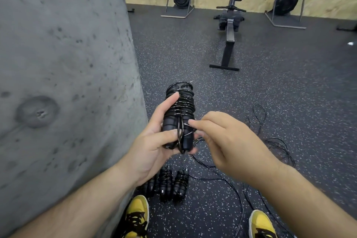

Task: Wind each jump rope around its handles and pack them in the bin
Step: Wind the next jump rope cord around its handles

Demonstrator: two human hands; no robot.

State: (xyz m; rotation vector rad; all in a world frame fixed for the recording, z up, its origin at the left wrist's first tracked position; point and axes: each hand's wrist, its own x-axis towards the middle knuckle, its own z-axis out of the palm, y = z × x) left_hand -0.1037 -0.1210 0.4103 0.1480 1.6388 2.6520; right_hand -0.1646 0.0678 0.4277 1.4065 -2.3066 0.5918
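No readable text, label, brand, number or sign anywhere in the head view.
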